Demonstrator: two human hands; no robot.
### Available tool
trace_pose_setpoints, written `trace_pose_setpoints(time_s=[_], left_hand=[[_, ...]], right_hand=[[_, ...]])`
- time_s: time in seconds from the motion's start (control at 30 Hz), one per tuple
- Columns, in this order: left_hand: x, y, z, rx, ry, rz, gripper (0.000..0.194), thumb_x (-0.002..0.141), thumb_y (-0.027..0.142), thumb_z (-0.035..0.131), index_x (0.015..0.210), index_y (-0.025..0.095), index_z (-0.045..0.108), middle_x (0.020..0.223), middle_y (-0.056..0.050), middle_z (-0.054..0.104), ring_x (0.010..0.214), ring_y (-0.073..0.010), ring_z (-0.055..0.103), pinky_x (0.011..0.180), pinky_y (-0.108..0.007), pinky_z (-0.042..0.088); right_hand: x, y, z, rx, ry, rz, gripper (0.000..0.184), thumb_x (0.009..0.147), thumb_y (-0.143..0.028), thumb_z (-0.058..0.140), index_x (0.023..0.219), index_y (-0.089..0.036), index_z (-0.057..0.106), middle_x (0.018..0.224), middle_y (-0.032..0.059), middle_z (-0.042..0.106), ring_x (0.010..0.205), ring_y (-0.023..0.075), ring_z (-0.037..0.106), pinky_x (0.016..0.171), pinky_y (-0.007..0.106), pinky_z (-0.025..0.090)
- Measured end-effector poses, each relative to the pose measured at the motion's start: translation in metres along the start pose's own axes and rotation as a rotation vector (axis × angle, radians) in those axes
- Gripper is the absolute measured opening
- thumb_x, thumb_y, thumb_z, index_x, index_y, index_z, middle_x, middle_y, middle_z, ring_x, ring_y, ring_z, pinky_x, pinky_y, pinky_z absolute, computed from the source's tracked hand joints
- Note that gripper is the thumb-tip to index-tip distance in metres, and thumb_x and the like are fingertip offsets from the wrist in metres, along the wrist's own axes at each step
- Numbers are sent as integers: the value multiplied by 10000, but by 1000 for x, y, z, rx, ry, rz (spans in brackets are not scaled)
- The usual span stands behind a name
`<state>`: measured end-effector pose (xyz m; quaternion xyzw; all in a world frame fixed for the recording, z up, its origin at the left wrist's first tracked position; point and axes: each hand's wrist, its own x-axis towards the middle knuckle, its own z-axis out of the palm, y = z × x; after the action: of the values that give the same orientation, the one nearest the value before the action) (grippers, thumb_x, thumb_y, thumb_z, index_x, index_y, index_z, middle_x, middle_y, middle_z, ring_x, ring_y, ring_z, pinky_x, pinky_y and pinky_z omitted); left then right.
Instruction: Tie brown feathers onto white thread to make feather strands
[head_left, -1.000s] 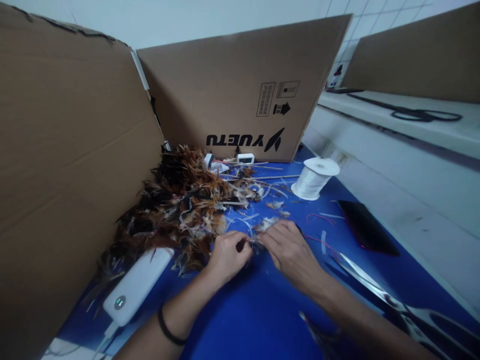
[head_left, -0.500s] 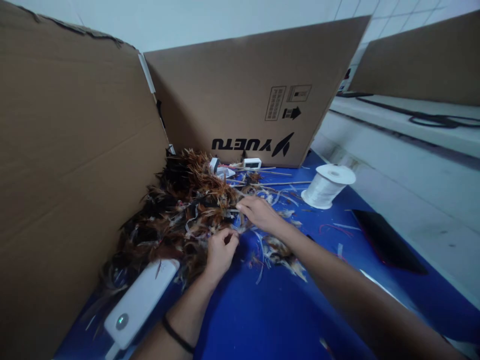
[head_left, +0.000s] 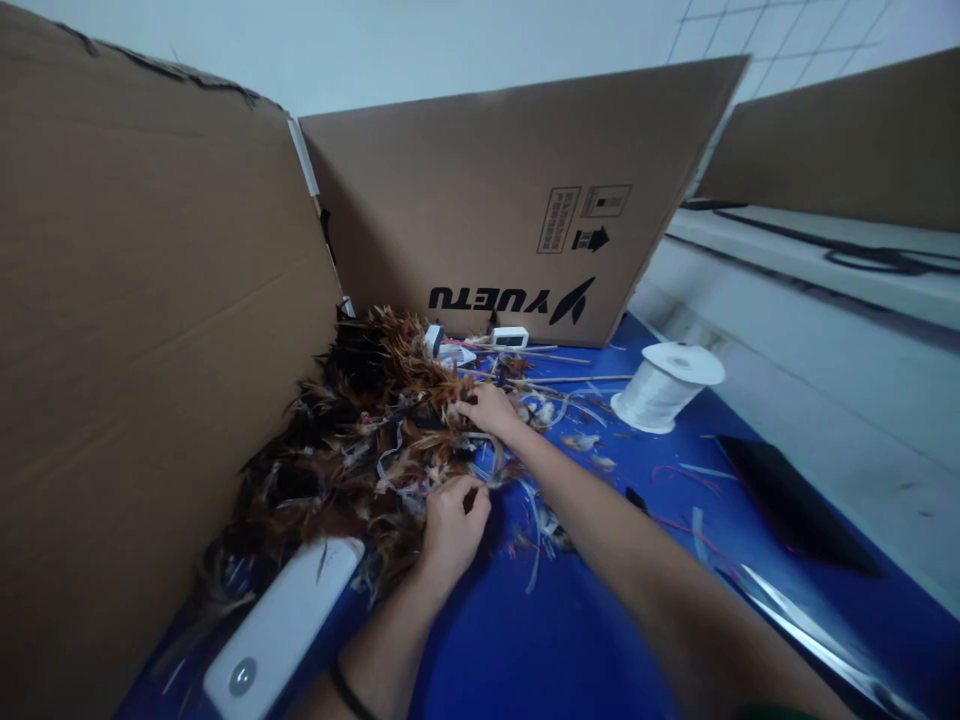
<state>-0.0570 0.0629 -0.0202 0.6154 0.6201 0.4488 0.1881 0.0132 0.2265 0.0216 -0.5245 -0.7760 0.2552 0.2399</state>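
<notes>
A large heap of brown and black feathers lies on the blue table. My left hand is closed in a pinch at the heap's near right edge. Thumb and forefinger form a loop there, and what they hold is too small to make out. Farther off, my right hand reaches over the heap, its fingertips pressed together among brown and pale feathers. Whatever is between those fingertips is hidden. Clear plastic strips and loose fluff lie just right of my left hand.
Cardboard panels wall the left and back. A white spool stands at the right, near a dark flat object. A white power bank lies front left. Thin sticks and a small white display are behind.
My right hand has moved left and slightly farther into the feathers. My left hand keeps its pinch. The whole view has shifted slightly.
</notes>
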Motion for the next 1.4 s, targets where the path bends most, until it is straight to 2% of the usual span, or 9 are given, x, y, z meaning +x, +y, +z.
trace_pose_setpoints(time_s=[0.23,0.43,0.6,0.73,0.9,1.0,1.13,1.23,1.4], left_hand=[[2,-4,-1,-34,100,-72,153,797,210,496,756,167,637,712,-15,647,657,-133,574,638,-236,418],[2,-2,-3,-22,107,-28,115,760,163,522,733,167,634,721,-17,637,693,-141,577,671,-251,425],[2,-1,-2,5,93,6,119,736,120,525,731,166,635,730,-19,622,699,-141,568,669,-250,421],[1,-2,-1,37,74,17,127,730,100,523,725,165,632,715,-18,605,685,-139,552,657,-247,410],[1,-4,0,59,49,27,132,741,93,507,734,160,621,731,-26,591,705,-144,542,655,-245,398],[1,-3,-1,76,39,24,132,753,100,500,733,159,617,720,-25,576,696,-145,535,649,-248,391],[1,-1,-2,74,38,17,125,763,110,500,731,156,612,718,-26,569,696,-148,536,654,-253,393],[0,-2,-2,69,38,15,116,767,121,507,729,158,610,725,-30,576,712,-155,544,669,-262,405],[0,-4,-1,38,43,12,121,750,98,524,765,162,625,768,-37,601,757,-165,565,717,-284,433]], right_hand=[[-8,1,-18,464,-14,-4,229,735,-340,625,771,-115,643,679,46,680,553,112,576,549,225,466],[-15,8,-33,613,-53,50,267,719,-384,641,639,-135,586,613,46,649,472,77,519,429,184,401],[-23,7,-37,514,-175,56,202,734,-304,623,630,-132,607,570,24,643,462,76,525,435,177,397],[-21,0,-30,334,-267,7,116,704,-244,652,640,-148,665,601,-6,666,568,106,588,555,206,457],[-1,-7,-9,81,-175,17,115,798,-244,611,843,-160,674,885,35,674,873,175,607,788,298,472],[9,-11,6,1,-156,38,259,872,-307,535,1091,-172,570,1121,71,580,964,191,580,810,376,491],[15,-14,15,-13,-130,11,305,881,-312,521,1155,-179,529,1176,79,546,983,198,571,810,392,496],[17,-18,7,29,-92,-41,264,861,-296,546,1074,-143,581,1083,65,601,916,186,593,778,362,502],[13,-25,-24,90,31,-83,174,741,-255,602,819,-125,688,674,-5,658,647,134,584,622,242,450]])
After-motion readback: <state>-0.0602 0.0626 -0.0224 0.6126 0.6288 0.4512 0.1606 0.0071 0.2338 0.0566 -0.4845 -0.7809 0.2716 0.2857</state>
